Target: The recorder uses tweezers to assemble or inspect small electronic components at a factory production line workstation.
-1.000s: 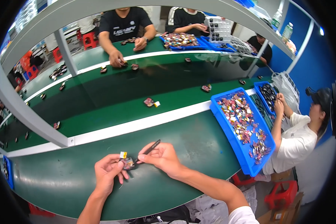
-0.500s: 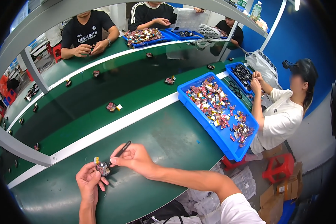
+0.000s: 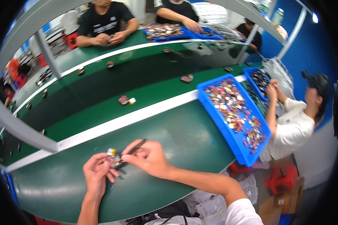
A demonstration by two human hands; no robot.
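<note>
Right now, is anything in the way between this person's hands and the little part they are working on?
Nothing visible is. The left hand already holds the small part in its fingertips, and the right hand meets it from the other side while gripping a thin dark tool. The green table right around them shows only bare surface.

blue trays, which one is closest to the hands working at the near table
The large blue tray heaped with small mixed parts, at the near table's right end. The other blue trays lie further off.
</note>
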